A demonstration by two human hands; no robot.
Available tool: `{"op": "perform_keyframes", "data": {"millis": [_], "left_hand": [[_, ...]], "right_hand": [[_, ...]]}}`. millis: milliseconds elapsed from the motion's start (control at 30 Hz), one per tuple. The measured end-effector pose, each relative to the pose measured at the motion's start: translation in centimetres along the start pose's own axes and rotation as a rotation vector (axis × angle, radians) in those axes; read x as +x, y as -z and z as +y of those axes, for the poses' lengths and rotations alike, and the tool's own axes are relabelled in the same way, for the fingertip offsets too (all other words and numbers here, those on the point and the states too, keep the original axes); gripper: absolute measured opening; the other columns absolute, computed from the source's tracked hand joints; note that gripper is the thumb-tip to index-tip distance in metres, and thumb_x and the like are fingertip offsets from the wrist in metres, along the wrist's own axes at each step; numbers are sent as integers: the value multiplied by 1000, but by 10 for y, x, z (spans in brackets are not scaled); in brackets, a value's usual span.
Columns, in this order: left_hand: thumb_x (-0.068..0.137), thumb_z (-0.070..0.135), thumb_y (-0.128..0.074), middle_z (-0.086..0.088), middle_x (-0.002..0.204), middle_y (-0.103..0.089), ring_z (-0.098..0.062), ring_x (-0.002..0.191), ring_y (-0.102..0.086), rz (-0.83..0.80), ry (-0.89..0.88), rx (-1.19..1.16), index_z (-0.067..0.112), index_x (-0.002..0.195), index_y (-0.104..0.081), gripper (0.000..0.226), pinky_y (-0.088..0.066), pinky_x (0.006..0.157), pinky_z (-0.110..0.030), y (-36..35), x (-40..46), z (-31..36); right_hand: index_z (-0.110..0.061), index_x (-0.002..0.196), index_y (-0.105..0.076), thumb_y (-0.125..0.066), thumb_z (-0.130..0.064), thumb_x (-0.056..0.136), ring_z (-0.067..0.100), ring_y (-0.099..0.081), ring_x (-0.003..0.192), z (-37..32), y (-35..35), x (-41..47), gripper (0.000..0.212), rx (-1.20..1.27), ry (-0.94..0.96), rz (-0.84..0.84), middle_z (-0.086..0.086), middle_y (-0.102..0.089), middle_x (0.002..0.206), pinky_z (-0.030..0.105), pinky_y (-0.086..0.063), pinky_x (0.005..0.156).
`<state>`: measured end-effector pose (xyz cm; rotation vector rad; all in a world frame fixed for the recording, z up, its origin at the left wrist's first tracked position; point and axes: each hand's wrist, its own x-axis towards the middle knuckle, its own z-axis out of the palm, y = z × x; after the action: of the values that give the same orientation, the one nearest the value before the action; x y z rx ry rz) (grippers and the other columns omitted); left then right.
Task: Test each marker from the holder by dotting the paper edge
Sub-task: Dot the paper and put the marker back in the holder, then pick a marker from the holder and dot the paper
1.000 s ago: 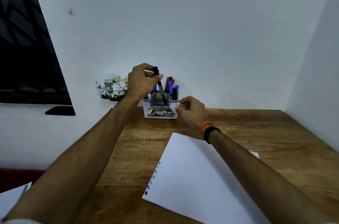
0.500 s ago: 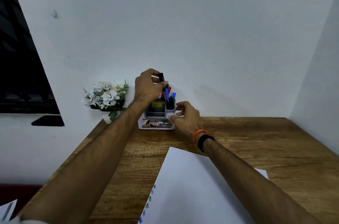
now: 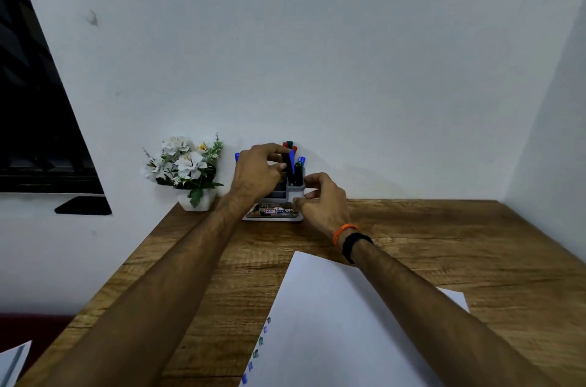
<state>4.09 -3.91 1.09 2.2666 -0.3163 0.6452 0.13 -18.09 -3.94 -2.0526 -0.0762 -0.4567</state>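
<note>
A sheet of paper lies at the table's near edge, coloured dots lining its left edge. At the far edge against the wall, the holder is gripped by the right hand, while a black marker standing in it is pinched by the left hand. A flower pot stands at the far left corner.

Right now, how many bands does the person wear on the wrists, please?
2, both on one wrist: a thin orange band nearest the right hand, a wider black band behind it.
</note>
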Motion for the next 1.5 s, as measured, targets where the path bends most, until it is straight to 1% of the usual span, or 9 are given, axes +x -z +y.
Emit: {"op": "perform_keyframes", "data": {"millis": [300, 467, 600, 767, 933, 1100, 1300, 1433, 1500], "left_hand": [[85, 11, -69, -1, 97, -73, -16, 86, -69, 72, 81, -19, 16, 113, -68, 29, -58, 84, -34, 12, 25, 2], [85, 17, -70, -3, 109, -72, -17, 98, -66, 18, 14, 108, 19, 118, -68, 33, -48, 92, -25, 9, 45, 10], [84, 15, -71, -5, 118, -69, -22, 109, -62, -62, 25, 246, 19, 121, -67, 37, -50, 97, -32, 4, 54, 15], [79, 1, -64, -10, 116, -69, -26, 106, -64, -93, -3, 337, 17, 115, -71, 40, -53, 94, -37, -2, 53, 12], [79, 17, -77, -9, 103, -69, -25, 93, -65, -35, -36, 382, 14, 100, -70, 22, -56, 84, -36, -2, 54, 5], [79, 20, -77, -7, 97, -70, -22, 90, -65, -5, -50, 301, 13, 94, -67, 19, -56, 83, -36, 1, 52, 3], [76, 29, -81, 1, 90, -71, -14, 85, -65, 190, -149, 127, 18, 88, -66, 22, -55, 83, -33, 42, 60, 35], [76, 28, -80, 2, 89, -73, -10, 76, -67, 317, -198, -26, 14, 93, -69, 25, -48, 76, -10, 74, 47, 61], [77, 28, -80, 3, 88, -73, -8, 73, -69, 358, -181, -134, 16, 96, -71, 25, -55, 79, -19, 83, 31, 69]], "right_hand": [[-15, 126, -52, -74, -13, 83, 13, -59, 85, 2, -2, 4, 49, -12, -13, -22, 2, -64, 105, 14, -46, 66], [-16, 124, -51, -75, -15, 81, 14, -61, 86, 5, -3, 6, 49, 2, 16, -20, 4, -64, 113, 16, -49, 66], [-17, 126, -49, -76, -14, 80, 13, -62, 89, 8, -4, 6, 53, 5, 24, -23, 3, -63, 119, 16, -50, 66], [-17, 127, -48, -76, -14, 80, 15, -63, 91, 10, -4, 6, 54, 7, 35, -18, 5, -63, 120, 19, -52, 69], [-17, 128, -47, -77, -12, 79, 17, -63, 94, 11, -5, 6, 58, 4, 38, -23, 6, -62, 122, 22, -54, 72], [-17, 130, -44, -76, -11, 80, 17, -62, 97, 12, -5, 4, 60, 13, 37, -46, 6, -61, 123, 26, -57, 78], [-16, 132, -43, -76, -14, 81, 16, -60, 95, 11, -3, 6, 61, -16, 32, -78, 8, -61, 124, 24, -53, 76], [-15, 132, -42, -76, -19, 79, 23, -61, 103, 8, -1, 5, 64, -109, 43, -107, 12, -60, 127, 32, -54, 85], [-14, 135, -41, -75, -27, 78, 25, -53, 116, 4, 0, 2, 68, -181, 54, -56, 11, -52, 134, 35, -49, 94]]}}
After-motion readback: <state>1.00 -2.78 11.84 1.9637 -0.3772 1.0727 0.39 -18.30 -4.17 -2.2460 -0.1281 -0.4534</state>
